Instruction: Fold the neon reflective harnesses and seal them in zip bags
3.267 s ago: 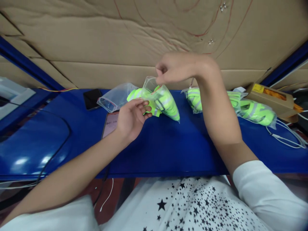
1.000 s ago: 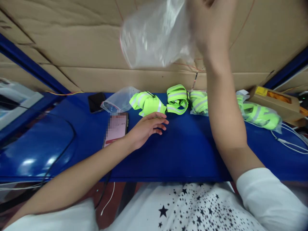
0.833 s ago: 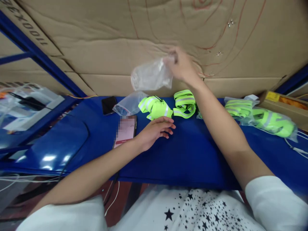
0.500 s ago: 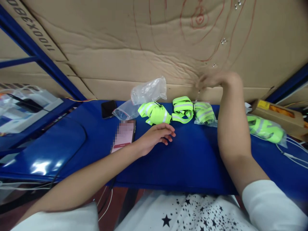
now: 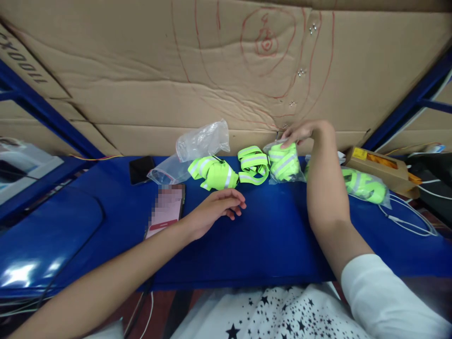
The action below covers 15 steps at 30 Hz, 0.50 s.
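My right hand [image 5: 304, 131] reaches to the back of the blue table, its fingers closed on the top of a clear plastic bag [image 5: 284, 162] with a folded neon yellow-green reflective strap inside. Just left of that bag lies a coiled reflective strap [image 5: 253, 165] without a bag. A bundled reflective strap [image 5: 214, 173] sits further left, close to two empty clear plastic bags [image 5: 203, 141]. My left hand [image 5: 221, 209] rests over the table in front of this bundle, fingers loosely bent and apart, holding nothing.
Left of the straps lie a dark phone [image 5: 140, 169] and a phone with a lit screen [image 5: 165, 207]. At right are another bagged strap [image 5: 367, 185], a cardboard box [image 5: 374, 165] and white cables [image 5: 409, 221]. A cardboard wall [image 5: 141, 103] with red drawn rings closes the back.
My right hand has come down from the cardboard wall and taken hold of the bagged strap at its top. My left hand keeps its pose. The view has shifted a little.
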{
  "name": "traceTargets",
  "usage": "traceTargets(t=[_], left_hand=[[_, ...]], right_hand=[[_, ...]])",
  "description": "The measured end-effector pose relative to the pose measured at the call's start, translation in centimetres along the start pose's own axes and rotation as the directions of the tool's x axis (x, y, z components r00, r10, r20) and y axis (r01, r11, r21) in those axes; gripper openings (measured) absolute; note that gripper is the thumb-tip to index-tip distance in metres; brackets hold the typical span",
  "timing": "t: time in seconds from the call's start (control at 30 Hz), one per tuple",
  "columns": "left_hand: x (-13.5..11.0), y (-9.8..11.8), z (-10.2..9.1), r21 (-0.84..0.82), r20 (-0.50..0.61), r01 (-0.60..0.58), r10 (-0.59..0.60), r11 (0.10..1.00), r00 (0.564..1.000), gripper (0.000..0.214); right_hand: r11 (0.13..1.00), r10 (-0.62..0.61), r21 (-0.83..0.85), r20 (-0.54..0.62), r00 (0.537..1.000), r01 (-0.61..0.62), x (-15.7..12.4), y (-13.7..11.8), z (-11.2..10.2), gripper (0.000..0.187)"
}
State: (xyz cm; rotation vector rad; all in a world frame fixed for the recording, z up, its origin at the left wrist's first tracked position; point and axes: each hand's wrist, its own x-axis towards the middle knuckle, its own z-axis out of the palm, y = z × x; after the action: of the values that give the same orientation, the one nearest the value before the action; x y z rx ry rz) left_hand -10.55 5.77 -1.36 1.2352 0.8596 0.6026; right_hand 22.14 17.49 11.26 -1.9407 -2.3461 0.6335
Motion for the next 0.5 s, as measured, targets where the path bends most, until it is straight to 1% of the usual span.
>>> traceTargets(t=[0.03,0.07,0.1,0.13,0.17,0.23,0.3,0.4,0.43,0.5], left_hand=[[0.0,0.0,0.0,-0.007,0.006,-0.002,0.002,1.0,1.0,0.017],[-0.1,0.1,0.1,-0.018,0.015,-0.009,0.009,1.0,1.0,0.018],[-0.2,0.2,0.1,-0.033,0.028,-0.02,0.021,0.999,0.999,0.019],[-0.2,0.4,0.2,-0.054,0.042,-0.036,0.038,0.998,0.998,0.02],[-0.3,0.5,0.2,-0.081,0.056,-0.056,0.061,0.995,0.997,0.02],[-0.6,0.8,0.3,-0.142,0.072,-0.111,0.122,0.984,0.99,0.022],[-0.8,1.1,0.3,-0.194,0.091,-0.179,0.2,0.964,0.976,0.027],[-1.1,1.2,0.2,-0.245,0.155,-0.247,0.29,0.937,0.944,0.041],[-1.2,1.1,0.2,-0.256,0.171,-0.26,0.308,0.931,0.936,0.044],[-1.3,1.0,0.3,-0.276,0.18,-0.27,0.325,0.923,0.928,0.048]], right_hand=[[0.997,0.06,-0.052,-0.006,0.998,-0.061,-0.7,-0.8,-0.7,0.026],[0.99,0.076,-0.111,-0.061,0.995,-0.083,-1.4,-1.8,-1.2,0.026],[0.987,0.061,-0.142,-0.117,0.991,-0.078,-2.2,-2.9,-1.7,0.029],[0.984,0.038,-0.168,-0.166,0.985,-0.066,-3.0,-4.1,-2.0,0.031],[0.98,-0.029,-0.2,-0.216,0.976,-0.015,-3.7,-5.4,-2.0,0.031],[0.961,-0.147,-0.263,-0.24,0.959,0.081,-5.1,-8.0,-1.6,0.029],[0.932,-0.258,-0.31,-0.191,0.947,0.191,-6.3,-10.7,-0.5,0.028],[0.884,-0.393,-0.303,-0.071,0.917,0.356,-7.8,-14.0,1.4,0.027],[0.866,-0.428,-0.305,-0.039,0.903,0.397,-8.2,-14.9,2.0,0.027],[0.84,-0.466,-0.314,0.002,0.885,0.443,-9.0,-16.1,2.7,0.026]])
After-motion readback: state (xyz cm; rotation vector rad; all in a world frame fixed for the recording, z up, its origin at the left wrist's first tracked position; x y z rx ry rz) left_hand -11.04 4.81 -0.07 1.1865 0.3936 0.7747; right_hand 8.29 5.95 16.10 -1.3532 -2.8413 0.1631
